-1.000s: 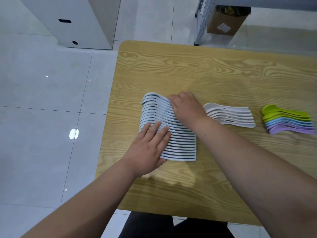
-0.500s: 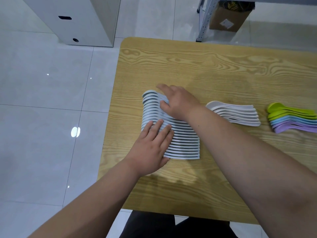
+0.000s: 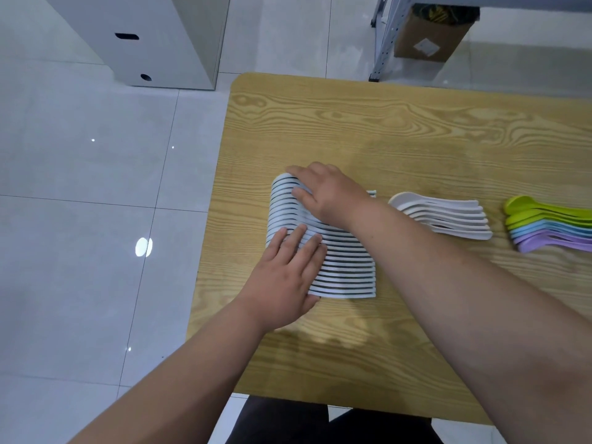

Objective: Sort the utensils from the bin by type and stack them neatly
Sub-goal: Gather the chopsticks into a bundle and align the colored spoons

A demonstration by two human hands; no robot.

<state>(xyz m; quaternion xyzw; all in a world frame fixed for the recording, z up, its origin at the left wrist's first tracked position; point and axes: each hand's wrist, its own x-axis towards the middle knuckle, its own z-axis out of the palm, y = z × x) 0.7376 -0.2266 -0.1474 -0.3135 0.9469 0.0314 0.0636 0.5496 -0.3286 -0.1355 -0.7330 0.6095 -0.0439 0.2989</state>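
Head view: left hand [image 3: 285, 283] and right hand [image 3: 323, 193] press flat on white spoons [image 3: 346, 267], handles pointing right.

A wood-grain worktop [image 3: 416, 129] stands on glossy pale floor tiles [image 3: 80, 187] that mirror a ceiling light [image 3: 143, 247]. Beyond it are a white cabinet [image 3: 179, 43], a metal rack [image 3: 382, 36] and a cardboard box [image 3: 429, 36].

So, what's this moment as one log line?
step: tidying pale-blue spoon row | left hand: flat on near end | right hand: on far end | white spoons, coloured spoons: grouped to right
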